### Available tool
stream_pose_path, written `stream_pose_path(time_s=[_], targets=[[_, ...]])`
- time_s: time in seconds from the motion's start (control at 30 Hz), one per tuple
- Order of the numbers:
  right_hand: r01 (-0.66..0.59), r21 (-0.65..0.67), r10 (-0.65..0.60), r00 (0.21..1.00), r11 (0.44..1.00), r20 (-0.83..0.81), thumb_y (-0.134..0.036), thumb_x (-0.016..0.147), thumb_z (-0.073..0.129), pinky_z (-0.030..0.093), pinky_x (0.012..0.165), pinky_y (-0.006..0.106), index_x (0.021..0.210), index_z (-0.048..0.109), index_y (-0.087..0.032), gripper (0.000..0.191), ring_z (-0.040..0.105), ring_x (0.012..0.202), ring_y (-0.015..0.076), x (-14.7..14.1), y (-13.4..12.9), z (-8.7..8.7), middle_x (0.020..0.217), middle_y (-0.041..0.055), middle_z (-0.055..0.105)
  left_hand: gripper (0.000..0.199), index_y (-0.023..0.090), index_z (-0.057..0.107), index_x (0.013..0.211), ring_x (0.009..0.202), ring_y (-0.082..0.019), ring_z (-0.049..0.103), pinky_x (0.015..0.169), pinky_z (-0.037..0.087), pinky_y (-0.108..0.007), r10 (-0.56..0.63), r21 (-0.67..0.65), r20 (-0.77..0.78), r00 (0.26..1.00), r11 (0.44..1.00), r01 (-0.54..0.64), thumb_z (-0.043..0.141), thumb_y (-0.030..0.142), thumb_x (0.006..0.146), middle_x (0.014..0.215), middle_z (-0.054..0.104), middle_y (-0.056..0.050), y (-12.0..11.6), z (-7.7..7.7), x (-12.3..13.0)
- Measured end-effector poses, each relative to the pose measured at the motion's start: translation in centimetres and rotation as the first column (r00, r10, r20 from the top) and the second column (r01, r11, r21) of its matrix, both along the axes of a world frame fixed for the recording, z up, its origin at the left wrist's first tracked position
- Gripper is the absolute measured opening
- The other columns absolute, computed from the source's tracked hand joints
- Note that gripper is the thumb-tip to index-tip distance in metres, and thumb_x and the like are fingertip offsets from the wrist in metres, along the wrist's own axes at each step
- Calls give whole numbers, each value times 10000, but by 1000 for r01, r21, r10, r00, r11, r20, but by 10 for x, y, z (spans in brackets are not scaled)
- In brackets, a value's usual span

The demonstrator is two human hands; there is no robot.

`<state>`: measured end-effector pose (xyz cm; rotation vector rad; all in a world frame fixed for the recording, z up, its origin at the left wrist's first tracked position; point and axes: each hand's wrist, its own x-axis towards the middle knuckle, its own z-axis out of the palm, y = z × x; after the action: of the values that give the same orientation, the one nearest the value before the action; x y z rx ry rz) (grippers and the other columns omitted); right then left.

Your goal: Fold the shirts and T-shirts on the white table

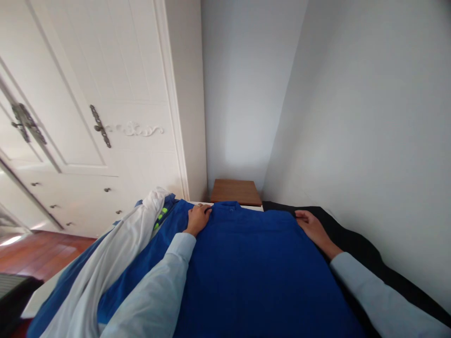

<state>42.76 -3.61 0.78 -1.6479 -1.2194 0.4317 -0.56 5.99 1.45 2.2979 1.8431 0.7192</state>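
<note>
Stretching away, blue garment (257,272), collar (226,205) farthest.

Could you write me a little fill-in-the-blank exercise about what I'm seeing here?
1. The left hand and right hand both touch a large garment coloured ____.
2. The long cloth lying over other clothes beside the left sleeve is ____.
3. The wooden surface beyond the garment's collar is ____.
4. The wardrobe stands on the picture's ____ side.

Missing words: blue; white; brown; left.
</note>
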Motion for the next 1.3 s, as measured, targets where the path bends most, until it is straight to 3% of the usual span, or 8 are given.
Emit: stream_pose_path(time_s=[0.17,0.3,0.43,0.67,0.8,0.97,1.13,1.3], targets=[[-155,102,121,951,983,284,-327,825,551,513,979,419,1047,712,-196,304,680,1006,250,-29,24,26,1098,116,728,244,207,732,1035,1122,-241,611,979,447,-394,-7,86,83,997,996,0,514,294,968,1137,713,-74,1,1,-3],[-303,-43,294,866,952,405,-349,796,635,430,1100,467,1127,725,-196,375,623,1204,313,-53,47,28,1247,133,697,233,218,736,1019,1075,-201,621,972,447,-350,0,160,128,992,987,-20,521,295,975,1105,722,-48,-1,7,-5],[-328,-195,380,833,924,401,-394,786,667,422,1090,507,1037,769,-222,321,648,1167,343,-56,57,17,1186,110,735,231,217,742,1010,1073,-209,619,981,447,-364,11,202,193,981,978,-51,531,304,974,1094,726,-53,-1,9,-6],[-294,-35,291,907,955,305,-416,781,628,485,1002,435,893,767,-227,260,694,987,291,-53,48,5,998,76,770,188,194,741,986,1041,-205,645,985,469,-348,-32,119,162,986,993,12,566,246,942,1065,744,-55,-2,1,-6],[-318,14,303,915,948,267,-463,789,623,486,996,429,895,763,-234,288,695,982,292,-48,46,19,994,77,771,212,204,747,989,1026,-214,654,984,468,-355,-58,119,108,992,992,45,547,263,952,1050,751,-57,-4,19,-10],[-306,-5,295,914,952,278,-465,806,613,512,892,388,890,756,-237,281,699,927,275,-46,60,32,940,71,772,257,228,759,1014,1073,-231,655,998,468,-355,-28,105,30,999,994,25,522,315,962,1072,749,-61,16,42,-12],[-334,-140,363,856,932,368,-355,802,562,494,837,375,808,722,-224,207,693,856,252,-56,72,9,885,60,761,280,208,754,1010,1000,-195,695,920,505,-282,-61,16,1,998,998,61,481,262,978,1052,763,-53,28,19,0],[-357,-136,381,843,924,379,-357,842,527,493,867,386,846,713,-218,232,689,910,262,-56,70,-8,932,71,753,353,160,689,1166,1076,-210,674,993,487,-315,-37,20,-31,999,999,38,395,280,1011,1159,725,-113,24,2,-1]])
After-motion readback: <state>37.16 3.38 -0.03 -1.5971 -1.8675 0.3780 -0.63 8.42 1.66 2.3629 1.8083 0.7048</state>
